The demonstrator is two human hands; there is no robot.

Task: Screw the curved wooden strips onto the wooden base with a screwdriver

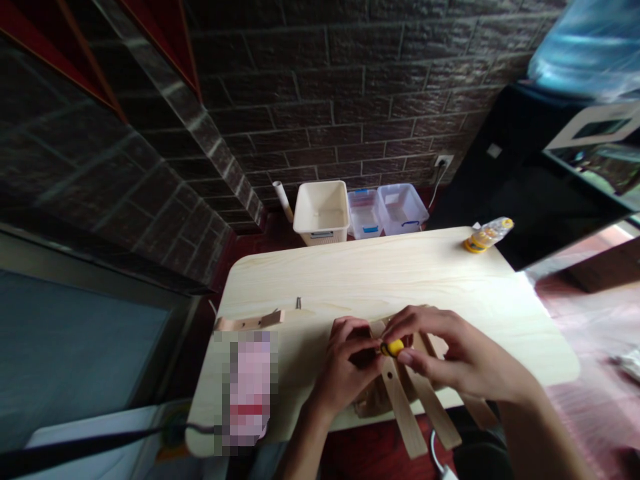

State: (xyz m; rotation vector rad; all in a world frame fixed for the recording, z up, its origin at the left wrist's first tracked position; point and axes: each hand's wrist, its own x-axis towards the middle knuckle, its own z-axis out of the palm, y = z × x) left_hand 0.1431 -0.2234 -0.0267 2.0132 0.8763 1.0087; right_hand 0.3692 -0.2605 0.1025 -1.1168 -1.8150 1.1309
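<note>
My right hand (450,350) pinches a small yellow piece with a black band (395,347), which looks like a screwdriver handle, between thumb and fingertips. The fingers of my left hand (350,360) are closed at its black end; what they pinch there is too small to make out. Beneath both hands lies a wooden frame (370,403) at the table's front edge, partly hidden by them. Several flat wooden slats reach from it over the edge, and the nearest slat (404,413) has a dark hole near its top.
On the table (380,267) lie screws (299,303), a wooden strip with holes (250,321), and a blurred pink item (250,387). A yellow-capped clear container (487,235) stands at the back right. Behind are a cream bin (321,207), clear plastic boxes (400,207) and a brick wall.
</note>
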